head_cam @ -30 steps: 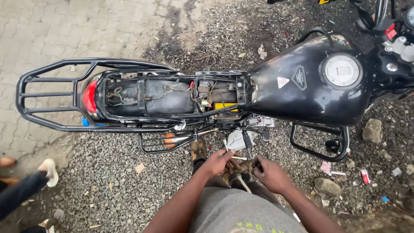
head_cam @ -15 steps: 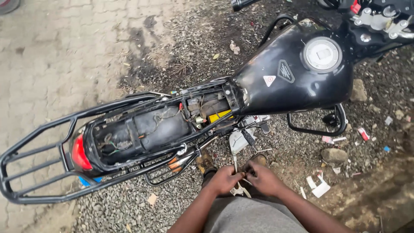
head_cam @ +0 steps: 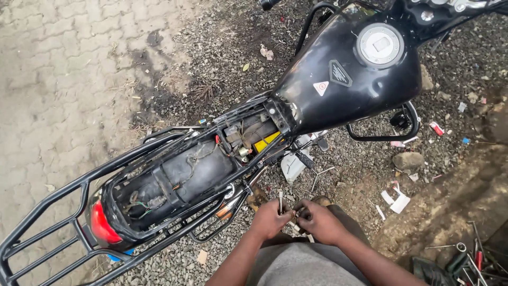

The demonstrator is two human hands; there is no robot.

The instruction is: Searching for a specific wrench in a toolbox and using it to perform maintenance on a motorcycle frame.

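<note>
Metal tool (head_cam: 280,200) stood gripped in our closed left hand (head_cam: 271,220); right hand (head_cam: 317,222) curled beside it, below the motorcycle (head_cam: 338,85).

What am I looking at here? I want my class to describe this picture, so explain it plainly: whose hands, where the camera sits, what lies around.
The camera sits on a person's head, looking down. Their left hand and right hand meet over a small metal tool; the exact grip is hard to see. In front lies a motorbike with its seat off, showing wires and a yellow part. The ground is gravel beside paving. Paper scraps and more tools lie to the right.
</note>
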